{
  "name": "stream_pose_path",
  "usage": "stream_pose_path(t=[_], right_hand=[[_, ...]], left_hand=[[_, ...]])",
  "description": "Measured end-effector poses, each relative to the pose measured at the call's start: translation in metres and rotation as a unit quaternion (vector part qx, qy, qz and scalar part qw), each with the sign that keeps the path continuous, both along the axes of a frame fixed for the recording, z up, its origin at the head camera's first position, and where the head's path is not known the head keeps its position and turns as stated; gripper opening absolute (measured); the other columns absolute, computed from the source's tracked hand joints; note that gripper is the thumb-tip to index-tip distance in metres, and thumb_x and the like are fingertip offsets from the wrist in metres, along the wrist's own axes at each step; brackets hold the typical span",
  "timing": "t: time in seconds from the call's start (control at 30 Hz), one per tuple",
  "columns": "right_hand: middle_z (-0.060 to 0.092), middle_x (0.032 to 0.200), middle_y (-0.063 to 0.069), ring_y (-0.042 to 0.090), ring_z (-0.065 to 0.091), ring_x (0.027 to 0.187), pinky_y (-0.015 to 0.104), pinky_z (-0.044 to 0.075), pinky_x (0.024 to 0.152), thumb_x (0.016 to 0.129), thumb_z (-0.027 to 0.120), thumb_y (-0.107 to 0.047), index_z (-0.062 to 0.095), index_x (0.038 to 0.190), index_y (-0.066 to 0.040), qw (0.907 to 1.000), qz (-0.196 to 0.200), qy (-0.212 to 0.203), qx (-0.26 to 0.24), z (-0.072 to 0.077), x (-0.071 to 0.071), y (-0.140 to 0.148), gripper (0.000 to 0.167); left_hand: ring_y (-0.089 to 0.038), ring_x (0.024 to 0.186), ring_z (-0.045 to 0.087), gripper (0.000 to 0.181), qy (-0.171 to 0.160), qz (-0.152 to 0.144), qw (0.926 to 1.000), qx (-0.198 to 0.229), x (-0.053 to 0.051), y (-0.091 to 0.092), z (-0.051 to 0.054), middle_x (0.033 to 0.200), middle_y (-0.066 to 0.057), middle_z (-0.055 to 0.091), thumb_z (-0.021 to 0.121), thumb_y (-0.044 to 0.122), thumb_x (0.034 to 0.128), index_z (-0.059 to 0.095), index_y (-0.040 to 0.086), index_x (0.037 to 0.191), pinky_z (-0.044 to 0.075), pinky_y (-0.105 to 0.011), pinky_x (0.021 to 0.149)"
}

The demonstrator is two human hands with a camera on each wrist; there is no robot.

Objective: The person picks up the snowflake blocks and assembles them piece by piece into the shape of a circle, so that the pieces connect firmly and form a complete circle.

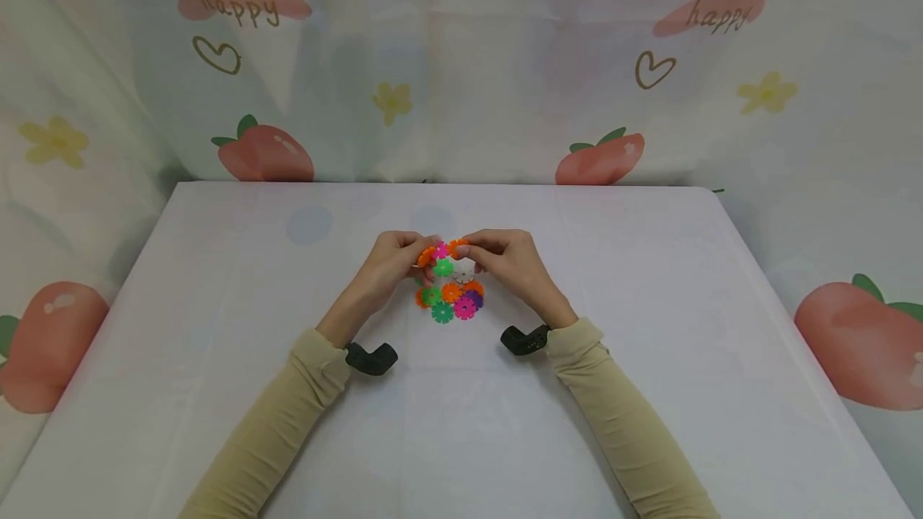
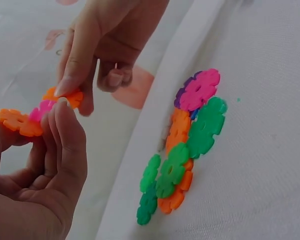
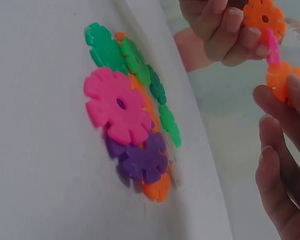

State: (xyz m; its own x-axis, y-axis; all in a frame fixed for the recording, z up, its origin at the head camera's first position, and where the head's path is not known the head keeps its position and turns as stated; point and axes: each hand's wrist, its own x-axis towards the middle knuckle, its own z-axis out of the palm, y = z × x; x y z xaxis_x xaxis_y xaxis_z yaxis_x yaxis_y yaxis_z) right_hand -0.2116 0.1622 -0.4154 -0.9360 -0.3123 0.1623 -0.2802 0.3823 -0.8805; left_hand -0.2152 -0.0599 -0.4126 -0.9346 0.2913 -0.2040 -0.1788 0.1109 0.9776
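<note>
In the left wrist view, a pink snowflake disc [image 2: 41,110] sits between two orange snowflake discs, and the three are slotted into a short chain. My left hand [image 1: 387,267] grips the left orange disc [image 2: 19,123] of that chain. At the other end, thumb and finger of my right hand [image 1: 513,260] pinch the right orange disc [image 2: 74,96], partly hidden by the fingertips. Both hands are above the table, just beyond a small pile of loose discs. A pink disc [image 3: 117,107] overlaps a purple disc [image 3: 146,159] there, with a green disc [image 3: 105,49] beside them.
Further orange and green discs lie in the pile, plus a whitish disc [image 1: 464,275] near the right fingers. A white cloth covers the table [image 1: 216,303]. Behind it hangs a printed curtain [image 1: 497,62]. Black wrist devices [image 1: 372,360] jut inward from both cuffs.
</note>
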Motion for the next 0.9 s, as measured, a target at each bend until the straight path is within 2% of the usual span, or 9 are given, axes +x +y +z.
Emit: stream_pose_path(t=[0.17, 0.33, 0.43, 0.7, 0.9], right_hand=[[0.077, 0.097, 0.011, 0.036, 0.07, 0.077, 0.031, 0.058, 0.073, 0.097, 0.074, -0.019, 0.079, 0.109, -0.005, 0.9997, -0.005, 0.003, -0.024, 0.0, 0.003, -0.007, 0.02], [0.078, 0.095, 0.012, 0.039, 0.071, 0.081, 0.05, 0.06, 0.079, 0.096, 0.074, -0.017, 0.079, 0.107, -0.003, 0.9992, -0.003, 0.007, -0.04, 0.002, 0.006, -0.012, 0.019], [0.078, 0.092, 0.013, 0.038, 0.072, 0.082, 0.056, 0.059, 0.081, 0.095, 0.076, -0.018, 0.08, 0.106, -0.002, 0.999, 0.0, 0.009, -0.045, 0.003, 0.007, -0.014, 0.02], [0.078, 0.091, 0.015, 0.032, 0.073, 0.08, 0.052, 0.06, 0.079, 0.094, 0.076, -0.016, 0.08, 0.106, 0.0, 0.9978, -0.01, 0.023, -0.062, 0.005, 0.011, -0.016, 0.02], [0.078, 0.088, 0.017, 0.039, 0.071, 0.079, 0.052, 0.06, 0.078, 0.094, 0.075, -0.012, 0.08, 0.105, 0.001, 0.9963, 0.004, 0.019, -0.083, 0.002, 0.012, -0.014, 0.018]], left_hand=[[-0.017, 0.059, 0.059, 0.044, 0.004, -0.003, 0.9999, 0.014, 0.002, 0.001, -0.002, 0.068, -0.005, 0.057, 0.057, 0.034, 0.1064, 0.063, -0.008, 0.095, 0.057, -0.024, 0.064], [-0.016, 0.054, 0.05, 0.045, 0.039, -0.007, 0.9989, 0.025, 0.005, 0.003, -0.004, 0.063, -0.004, 0.052, 0.053, 0.033, 0.1085, 0.057, 0.001, 0.078, 0.048, -0.023, 0.054], [-0.016, 0.052, 0.044, 0.045, 0.056, -0.007, 0.9979, 0.031, 0.007, 0.004, -0.004, 0.06, -0.003, 0.048, 0.051, 0.032, 0.1095, 0.055, 0.003, 0.075, 0.041, -0.023, 0.05], [-0.015, 0.049, 0.038, 0.045, 0.073, -0.006, 0.9943, 0.077, 0.011, 0.009, -0.003, 0.059, -0.002, 0.042, 0.05, 0.026, 0.1098, 0.05, 0.002, 0.072, 0.033, -0.023, 0.047], [-0.015, 0.05, 0.038, 0.047, 0.063, -0.011, 0.9953, 0.073, 0.012, 0.01, -0.002, 0.058, -0.002, 0.042, 0.05, 0.027, 0.1097, 0.051, 0.003, 0.07, 0.035, -0.022, 0.049]])
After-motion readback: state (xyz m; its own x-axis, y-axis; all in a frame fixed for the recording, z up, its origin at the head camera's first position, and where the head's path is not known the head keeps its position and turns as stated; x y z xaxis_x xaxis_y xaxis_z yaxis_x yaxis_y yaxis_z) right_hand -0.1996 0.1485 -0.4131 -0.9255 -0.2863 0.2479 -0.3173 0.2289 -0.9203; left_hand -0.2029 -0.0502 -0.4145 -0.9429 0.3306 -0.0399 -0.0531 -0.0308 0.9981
